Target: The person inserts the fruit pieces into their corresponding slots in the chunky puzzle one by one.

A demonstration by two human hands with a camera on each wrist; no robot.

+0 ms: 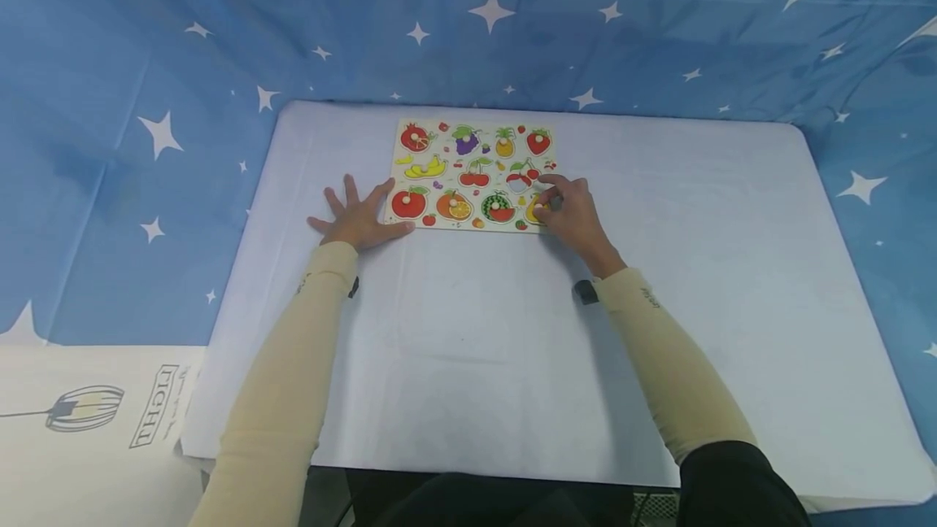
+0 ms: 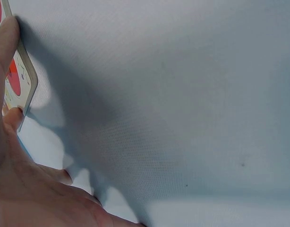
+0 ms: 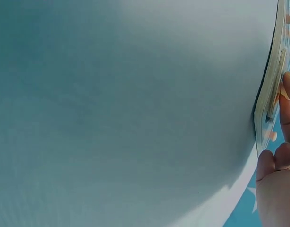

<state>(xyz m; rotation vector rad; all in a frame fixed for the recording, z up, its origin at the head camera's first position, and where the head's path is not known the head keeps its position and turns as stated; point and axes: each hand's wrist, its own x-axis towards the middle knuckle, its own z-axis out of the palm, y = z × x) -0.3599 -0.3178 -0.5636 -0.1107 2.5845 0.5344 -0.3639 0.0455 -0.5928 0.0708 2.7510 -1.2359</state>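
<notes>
A wooden fruit peg puzzle board (image 1: 457,228) lies near the far edge of the table, with pieces such as a strawberry (image 1: 538,141), a watermelon (image 1: 499,206) and a red apple (image 1: 408,203). With fingers spread, my left hand (image 1: 359,222) touches the board's left edge by thumb and index finger. My right hand (image 1: 577,216) pinches a yellow fruit puzzle piece (image 1: 533,210) at the lower right corner, partly hidden by the fingers. From the right wrist, that piece (image 3: 276,90) shows its side edge standing proud of the board.
The board rests on a white-covered table (image 1: 483,364). Behind hangs a blue curtain (image 1: 556,47) with white stars. At the lower left is a pale surface (image 1: 95,478) with a whisk-like drawing. A dark device (image 1: 586,292) sits at my right wrist.
</notes>
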